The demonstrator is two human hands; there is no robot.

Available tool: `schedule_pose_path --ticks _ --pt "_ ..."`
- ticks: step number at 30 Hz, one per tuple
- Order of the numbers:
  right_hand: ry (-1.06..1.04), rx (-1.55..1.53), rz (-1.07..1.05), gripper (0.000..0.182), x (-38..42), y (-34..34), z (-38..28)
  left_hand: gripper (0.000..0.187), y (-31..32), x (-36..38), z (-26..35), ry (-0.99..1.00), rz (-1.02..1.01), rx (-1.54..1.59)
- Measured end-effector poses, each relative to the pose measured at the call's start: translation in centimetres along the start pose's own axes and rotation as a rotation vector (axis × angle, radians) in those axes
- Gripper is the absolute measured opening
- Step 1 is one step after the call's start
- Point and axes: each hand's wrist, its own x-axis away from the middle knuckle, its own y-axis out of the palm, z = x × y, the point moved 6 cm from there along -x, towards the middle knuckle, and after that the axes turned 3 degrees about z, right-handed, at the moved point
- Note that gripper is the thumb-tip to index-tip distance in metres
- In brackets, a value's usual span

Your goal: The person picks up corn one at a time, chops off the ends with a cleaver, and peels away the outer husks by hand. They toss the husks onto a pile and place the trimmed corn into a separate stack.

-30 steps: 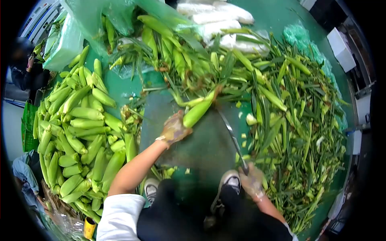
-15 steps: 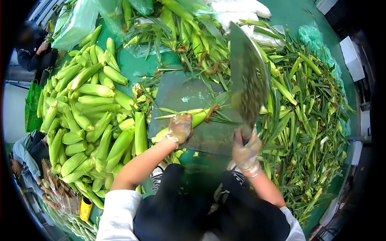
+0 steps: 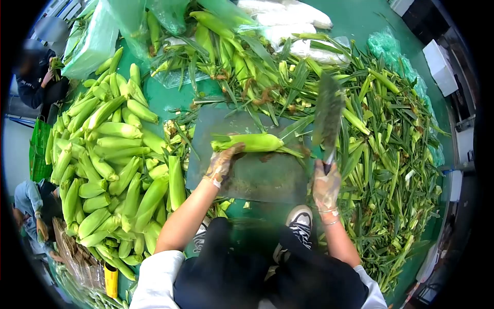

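On the dark cutting board [image 3: 257,180] lies an ear of corn [image 3: 249,142] in its green husk, the silk and leafy end pointing right. My gloved left hand [image 3: 221,162] grips it near its left end. In my gloved right hand [image 3: 325,190] is the handle of a large cleaver [image 3: 328,110], its broad blade upright and blurred, over the board's right edge and apart from the corn. Left of the board is a big heap of trimmed corn ears [image 3: 118,144]. Cut leaves and husk scraps [image 3: 391,195] are piled on the right.
Untrimmed corn [image 3: 231,51] with long leaves lies beyond the board, beside white bags [image 3: 288,23]. Green plastic [image 3: 170,15] hangs at the top. A green crate [image 3: 40,149] and other people [image 3: 33,74] are at the left. My shoes [image 3: 300,226] are just below the board.
The cleaver has moved right, away from the corn's leafy end, and its blade has turned narrower to view. The corn now lies nearly level and higher on the board; loose leaf strips beside it are gone.
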Motion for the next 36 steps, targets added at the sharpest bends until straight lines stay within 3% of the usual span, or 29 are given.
schedule_pose_path --ticks 2,4,5,6,7,8,10,12,14,16,17,18,19,20,22,24,25,26,28,30,32,34,36 --pt "-0.048 -0.176 0.1 0.028 0.2 -0.5 -1.0 0.038 0.2 0.7 -2.5 -0.506 0.268 0.724" --pt "-0.157 -0.319 0.209 0.032 0.8 0.2 -0.7 0.037 0.1 0.6 -3.1 -0.451 0.247 0.835" --pt "-0.186 -0.06 0.238 0.034 2.0 1.3 0.9 0.039 0.0 0.6 -4.0 -0.482 0.238 0.835" --pt "-0.342 0.261 0.229 0.035 2.8 4.1 4.1 0.04 -0.3 0.4 -4.3 -0.502 0.228 0.838" --pt "-0.071 0.371 -0.11 0.036 3.0 7.3 7.5 0.04 -1.0 0.7 -4.2 -0.489 0.227 0.844" --pt "0.016 0.268 -0.286 0.035 3.6 8.9 8.7 0.041 -2.0 1.0 -2.7 -0.332 0.165 0.472" --pt "-0.005 0.388 -0.253 0.035 3.0 7.7 9.1 0.042 -3.5 1.2 -1.8 -0.532 0.242 0.542" --pt "-0.123 0.468 -0.147 0.031 2.5 5.5 6.9 0.039 -6.9 2.6 0.5 -0.419 0.17 0.192" --pt "-0.262 0.633 -0.07 0.024 0.9 5.8 8.3 0.036 -8.5 3.8 3.0 -0.351 0.17 0.194" --pt "-0.483 0.709 -0.041 0.028 -0.4 6.8 8.7 0.034 -8.3 5.2 9.9 -0.066 0.15 0.251" --pt "-0.506 0.691 -0.064 0.028 0.3 7.8 7.2 0.038 -8.9 5.8 9.8 -0.084 0.145 -0.116" --pt "-0.706 0.65 0.013 0.021 1.1 7.9 4.7 0.038 -9.0 6.4 9.6 -0.087 0.172 -0.124" --pt "-0.9 0.606 0.096 0.014 2.2 7.6 1.7 0.04 -8.1 6.9 10.5 0.059 0.14 -0.454" --pt "-0.908 0.6 0.086 0.014 3.0 7.8 -0.7 0.044 -6.9 7.4 11.0 0.202 0.093 -0.782" --pt "-0.848 0.177 -0.169 0.016 5.1 8.8 -6.5 0.05 -6.0 8.0 10.6 0.204 0.122 -0.895" --pt "-0.699 0.042 -0.446 0.019 6.8 9.5 -11.2 0.056 -4.9 8.2 10.7 0.213 0.135 -1.001" --pt "-0.697 0.047 -0.445 0.019 7.1 9.9 -12.5 0.059 -4.7 8.1 11.2 0.149 0.172 -0.976" --pt "-0.609 0.024 -0.62 0.021 7.6 11.2 -13.2 0.061 -4.7 7.9 11.3 0.088 0.211 -0.95" --pt "-0.515 0.004 -0.79 0.026 7.6 12.7 -14.4 0.059 -4.4 8.0 9.5 0.138 0.292 -1.041" --pt "0.126 -0.212 -0.954 0.03 7.2 14.3 -13.0 0.061 -4.2 8.3 9.5 0.136 0.32 -1.051" --pt "0.14 -0.342 -0.937 0.031 7.0 15.2 -12.6 0.06 -4.5 8.4 11.3 0.219 0.399 -1.067" --pt "0.158 -0.42 -0.95 0.027 7.0 15.4 -12.4 0.061 -4.9 8.3 13.0 0.083 0.197 -0.904" --pt "0.108 -0.376 -0.958 0.024 7.0 15.3 -12.5 0.059 -5.8 8.7 15.4 -0.015 0.156 -0.898"
